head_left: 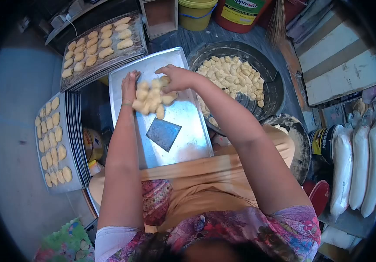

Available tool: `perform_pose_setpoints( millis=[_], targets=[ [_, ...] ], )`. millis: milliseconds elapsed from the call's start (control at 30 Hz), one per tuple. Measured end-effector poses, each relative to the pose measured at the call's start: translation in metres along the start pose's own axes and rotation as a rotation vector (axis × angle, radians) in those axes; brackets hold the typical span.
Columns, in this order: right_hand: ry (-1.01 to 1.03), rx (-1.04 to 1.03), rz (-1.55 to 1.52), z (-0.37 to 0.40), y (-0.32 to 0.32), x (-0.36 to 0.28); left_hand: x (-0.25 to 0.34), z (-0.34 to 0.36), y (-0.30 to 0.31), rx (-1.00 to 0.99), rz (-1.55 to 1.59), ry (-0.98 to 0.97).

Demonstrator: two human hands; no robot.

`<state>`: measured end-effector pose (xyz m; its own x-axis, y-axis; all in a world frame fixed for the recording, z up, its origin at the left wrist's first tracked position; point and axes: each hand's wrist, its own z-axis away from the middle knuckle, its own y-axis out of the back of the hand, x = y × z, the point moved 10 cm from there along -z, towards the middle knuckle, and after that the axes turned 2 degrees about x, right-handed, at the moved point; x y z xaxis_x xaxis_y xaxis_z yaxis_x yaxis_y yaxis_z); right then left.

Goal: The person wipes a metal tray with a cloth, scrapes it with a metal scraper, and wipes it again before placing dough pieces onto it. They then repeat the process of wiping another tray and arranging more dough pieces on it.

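A silver metal tray rests in front of me, partly against my lap. In its upper half lies a loose heap of pale dough pieces, slightly blurred. My left hand lies along the heap's left side, open, with its fingers stretched out. On the right side, my right hand has its fingers spread at the dough, touching pieces at the edge. A dark square plate lies flat in the tray below the heap.
Right of the tray stands a wide dark basin holding many dough pieces. Trays of shaped dough are stacked at upper left, with another stack below. Buckets stand behind; filled plastic bags sit at right.
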<state>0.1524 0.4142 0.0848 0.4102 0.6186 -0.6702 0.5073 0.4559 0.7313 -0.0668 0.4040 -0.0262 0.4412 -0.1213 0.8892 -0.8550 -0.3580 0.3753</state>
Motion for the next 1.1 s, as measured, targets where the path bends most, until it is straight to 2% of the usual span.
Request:
perform_pose_setpoints(
  millis=[67,100,133,200,233,267,300,333,400,500,600,700,800,867,933,1000,1100],
  targets=[
    [-0.051,0.114,-0.015,0.013,0.012,0.018,0.000,0.001,0.000,0.001,-0.001,0.019],
    [-0.178,0.246,-0.262,0.024,0.027,0.050,0.011,0.004,0.000,-0.008,-0.112,-0.016],
    [-0.312,0.377,-0.509,0.043,0.037,0.093,0.022,0.007,0.000,-0.014,-0.224,-0.052],
    [-0.491,0.618,-0.505,0.101,0.048,0.194,0.043,0.015,-0.003,0.011,-0.336,-0.068],
    [-0.656,0.608,-0.393,0.133,0.034,0.258,0.050,0.015,-0.005,0.024,-0.394,-0.077],
    [-0.823,0.570,-0.430,0.172,0.009,0.314,0.050,0.015,-0.006,0.023,-0.398,-0.068],
    [-1.055,0.527,-0.506,0.214,-0.011,0.325,0.053,0.015,-0.008,0.025,-0.413,-0.073],
    [-1.089,0.438,-0.316,0.256,-0.057,0.418,0.058,0.016,-0.009,0.028,-0.430,-0.078],
    [-1.377,0.249,-0.048,0.314,-0.086,0.408,0.067,0.018,-0.011,0.026,-0.442,-0.081],
    [-1.237,-0.056,0.237,0.299,-0.135,0.374,0.067,0.018,-0.012,0.017,-0.455,-0.090],
    [-1.063,-0.023,0.311,0.268,-0.166,0.362,0.072,0.018,-0.013,0.006,-0.455,-0.073],
    [-0.993,-0.108,0.164,0.264,-0.180,0.365,0.074,0.018,-0.016,-0.019,-0.488,-0.092],
    [-0.925,0.262,0.004,0.252,-0.150,0.384,0.075,0.019,-0.016,-0.006,-0.533,-0.102],
    [-0.953,0.374,0.096,0.234,-0.107,0.377,0.073,0.018,-0.015,-0.004,-0.529,-0.087],
    [-1.002,0.463,0.123,0.229,-0.086,0.403,0.070,0.016,-0.015,-0.023,-0.487,-0.056],
    [-1.146,0.437,0.102,0.226,-0.065,0.421,0.072,0.018,-0.017,-0.020,-0.501,-0.064],
    [-1.304,0.526,0.048,0.216,-0.068,0.438,0.076,0.018,-0.018,-0.012,-0.492,-0.087]
  ],
)
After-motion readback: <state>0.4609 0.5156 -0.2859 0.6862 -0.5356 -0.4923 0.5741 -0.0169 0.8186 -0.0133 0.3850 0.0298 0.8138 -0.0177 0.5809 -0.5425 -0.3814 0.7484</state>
